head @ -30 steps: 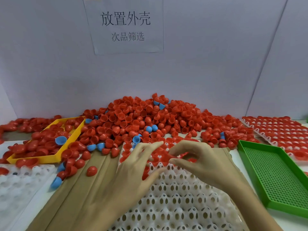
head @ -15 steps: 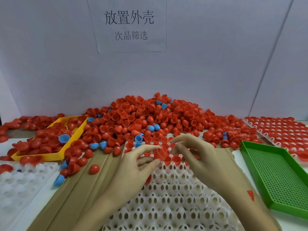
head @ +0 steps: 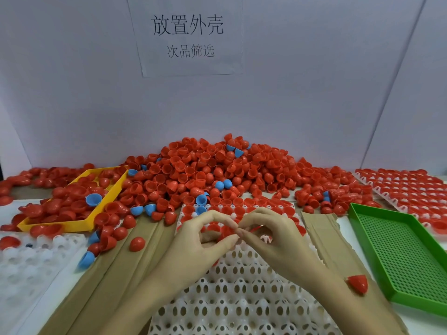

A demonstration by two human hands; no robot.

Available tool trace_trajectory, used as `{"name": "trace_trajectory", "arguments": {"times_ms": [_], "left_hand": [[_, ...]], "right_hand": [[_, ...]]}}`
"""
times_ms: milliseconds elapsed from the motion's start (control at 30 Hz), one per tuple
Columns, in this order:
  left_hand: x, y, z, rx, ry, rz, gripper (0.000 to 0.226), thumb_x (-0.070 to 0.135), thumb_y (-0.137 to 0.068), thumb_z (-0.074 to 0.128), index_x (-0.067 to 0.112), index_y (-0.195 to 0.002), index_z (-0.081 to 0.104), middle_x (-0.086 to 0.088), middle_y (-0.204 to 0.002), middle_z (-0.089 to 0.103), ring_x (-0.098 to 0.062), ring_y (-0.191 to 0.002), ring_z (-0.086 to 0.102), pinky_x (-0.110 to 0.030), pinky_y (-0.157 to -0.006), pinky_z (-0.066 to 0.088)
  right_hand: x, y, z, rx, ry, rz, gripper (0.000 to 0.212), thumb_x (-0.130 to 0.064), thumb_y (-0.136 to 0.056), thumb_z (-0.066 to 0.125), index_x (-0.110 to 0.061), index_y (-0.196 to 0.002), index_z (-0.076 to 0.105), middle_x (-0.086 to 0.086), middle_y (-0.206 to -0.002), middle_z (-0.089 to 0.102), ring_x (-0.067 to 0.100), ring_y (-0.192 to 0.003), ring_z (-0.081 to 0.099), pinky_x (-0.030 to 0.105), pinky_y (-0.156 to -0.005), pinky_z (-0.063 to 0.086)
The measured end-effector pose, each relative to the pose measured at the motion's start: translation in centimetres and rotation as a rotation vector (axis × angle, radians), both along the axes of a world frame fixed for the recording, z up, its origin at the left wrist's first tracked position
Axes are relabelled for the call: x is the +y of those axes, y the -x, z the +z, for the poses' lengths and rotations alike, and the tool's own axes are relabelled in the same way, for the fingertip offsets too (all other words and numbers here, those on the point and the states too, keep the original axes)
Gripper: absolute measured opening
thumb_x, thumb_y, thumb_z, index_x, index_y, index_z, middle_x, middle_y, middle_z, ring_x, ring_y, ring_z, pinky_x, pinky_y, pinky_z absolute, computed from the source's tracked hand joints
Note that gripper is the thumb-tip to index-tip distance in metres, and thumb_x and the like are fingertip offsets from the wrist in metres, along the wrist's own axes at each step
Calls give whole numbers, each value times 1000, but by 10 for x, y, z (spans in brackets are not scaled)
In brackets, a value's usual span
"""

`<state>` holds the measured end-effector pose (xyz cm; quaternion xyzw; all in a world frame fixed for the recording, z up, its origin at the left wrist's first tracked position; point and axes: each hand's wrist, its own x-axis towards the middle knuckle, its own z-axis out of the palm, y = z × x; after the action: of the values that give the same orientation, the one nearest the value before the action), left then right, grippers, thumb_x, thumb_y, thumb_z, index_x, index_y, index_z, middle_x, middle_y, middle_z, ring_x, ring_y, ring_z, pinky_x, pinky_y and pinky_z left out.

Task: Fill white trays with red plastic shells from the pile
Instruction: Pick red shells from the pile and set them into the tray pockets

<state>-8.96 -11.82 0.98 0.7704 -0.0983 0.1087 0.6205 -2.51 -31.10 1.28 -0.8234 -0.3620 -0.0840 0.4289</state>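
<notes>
A red shell (head: 227, 232) is sitting at frame centre, pinched between the left hand's (head: 205, 240) thumb and forefinger, just over the white tray (head: 242, 298). The right hand (head: 273, 238) is meeting it, fingertips pressed together on the shell's edge, probably steadying it to seat it open side up. The tray's far rows are holding shells already; the near pockets are lying bare. The pile (head: 217, 170) is heaped right behind the tray, within easy reach. A yellow tray (head: 79, 224) is lying at left, a green tray (head: 399, 252) at right, a filled tray (head: 406, 187) at upper right
</notes>
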Motion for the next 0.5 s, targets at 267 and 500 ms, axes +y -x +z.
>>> {"name": "trace_trajectory", "arguments": {"times_ms": [267,500], "left_hand": [[-4,0,-13,-144,-303,282,35,2,-87,67,35,-90,78,22,-107,59,-2,-106,63,-13,-89,51],[-8,-4,-23,-121,-287,272,25,10,-90,74,33,-99,78,26,-110,62,2,-112,61,-15,-95,49]], "right_hand": [[-17,-6,13,37,36,-74,16,-21,-100,66,-30,-104,79,-16,-98,71,5,-94,69,24,-83,58],[-23,-3,25,62,28,-94,17,-20,-101,64,-25,-102,80,-25,-94,71,-1,-90,69,14,-80,54]]}}
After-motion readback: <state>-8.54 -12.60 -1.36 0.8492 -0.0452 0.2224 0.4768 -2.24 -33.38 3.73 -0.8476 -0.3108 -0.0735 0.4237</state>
